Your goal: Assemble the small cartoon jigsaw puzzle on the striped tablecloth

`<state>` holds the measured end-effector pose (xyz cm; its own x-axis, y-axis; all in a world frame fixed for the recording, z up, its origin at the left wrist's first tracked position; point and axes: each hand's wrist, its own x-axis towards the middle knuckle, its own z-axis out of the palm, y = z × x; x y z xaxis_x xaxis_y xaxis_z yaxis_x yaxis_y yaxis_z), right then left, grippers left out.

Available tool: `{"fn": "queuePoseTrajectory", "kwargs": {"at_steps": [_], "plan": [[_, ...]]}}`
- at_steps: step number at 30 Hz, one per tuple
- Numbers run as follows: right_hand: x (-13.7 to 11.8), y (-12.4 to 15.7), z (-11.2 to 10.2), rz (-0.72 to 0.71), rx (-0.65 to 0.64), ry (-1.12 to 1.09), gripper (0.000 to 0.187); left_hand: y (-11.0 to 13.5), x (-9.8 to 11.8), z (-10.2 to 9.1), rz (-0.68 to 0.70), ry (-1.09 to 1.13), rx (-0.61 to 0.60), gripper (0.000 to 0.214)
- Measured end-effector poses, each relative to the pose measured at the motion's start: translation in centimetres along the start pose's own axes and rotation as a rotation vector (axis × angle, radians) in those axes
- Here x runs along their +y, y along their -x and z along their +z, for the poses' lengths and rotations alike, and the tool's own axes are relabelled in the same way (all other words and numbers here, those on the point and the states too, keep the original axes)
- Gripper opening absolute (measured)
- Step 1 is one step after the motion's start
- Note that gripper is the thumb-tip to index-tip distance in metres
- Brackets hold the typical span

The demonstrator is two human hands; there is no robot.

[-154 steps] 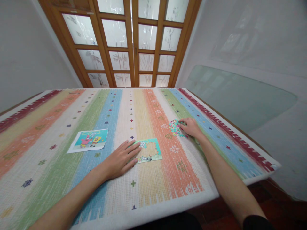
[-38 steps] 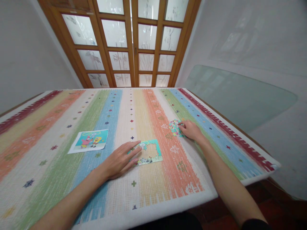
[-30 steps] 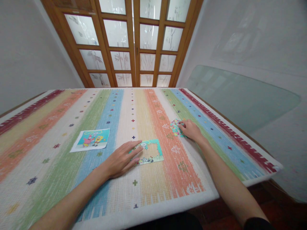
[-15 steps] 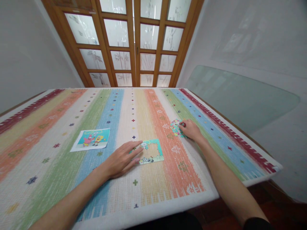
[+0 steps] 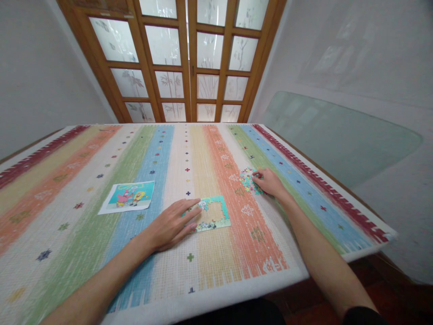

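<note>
A partly assembled jigsaw puzzle [image 5: 225,222] lies flat on the cloth, its border joined around a bare middle. My left hand [image 5: 172,225] rests across its left side, fingers stretched out and slightly spread, covering that edge. To the right is a heap of small, loose puzzle pieces [image 5: 246,180], mostly turquoise with pink and yellow bits. Over the heap's right part, my right hand [image 5: 269,183] has thumb and fingers pinched together; whatever is between the tips is too small to make out. A printed cartoon picture [image 5: 130,197] lies left of my left hand.
The table is covered by a striped, multicoloured cloth [image 5: 142,253], whose near edge runs close to my body. Behind the table stand wooden doors with glass panes [image 5: 169,83]. A pale glass panel [image 5: 338,135] is beside the right wall.
Both hands stay almost where they were, the left on the puzzle and the right at the loose pieces. The whole view has shifted very slightly.
</note>
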<state>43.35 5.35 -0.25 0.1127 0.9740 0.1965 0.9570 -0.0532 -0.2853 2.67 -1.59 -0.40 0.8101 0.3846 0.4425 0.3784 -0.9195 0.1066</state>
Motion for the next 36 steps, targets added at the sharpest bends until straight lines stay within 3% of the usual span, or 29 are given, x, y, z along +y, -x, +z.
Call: {"fn": "queuePoseTrajectory", "kwargs": {"at_steps": [7,14,19,23,30,36], "plan": [[0.2,-0.4,-0.1,0.014,0.001,-0.098,0.003,0.1,-0.1,0.0,0.004,-0.017,0.009,0.038],[0.6,-0.8,-0.6,0.102,0.059,-0.232,0.003,-0.4,0.1,-0.2,0.024,-0.017,0.012,0.030],[-1.3,-0.1,-1.6,0.040,0.138,-0.436,0.025,-0.8,0.6,-0.5,0.035,0.000,0.080,0.021],[-5.3,1.6,-1.3,-0.067,-0.064,-0.790,0.030,-0.7,0.9,-0.5,0.023,-0.029,0.112,0.021],[-11.4,5.6,0.2,-0.108,-0.510,-1.087,0.025,-0.9,1.3,-0.5,0.065,-0.105,0.110,0.031],[-13.0,7.3,1.0,-0.132,-0.637,-1.171,0.023,-1.0,1.6,-0.6,0.092,-0.165,0.059,0.034]]}}
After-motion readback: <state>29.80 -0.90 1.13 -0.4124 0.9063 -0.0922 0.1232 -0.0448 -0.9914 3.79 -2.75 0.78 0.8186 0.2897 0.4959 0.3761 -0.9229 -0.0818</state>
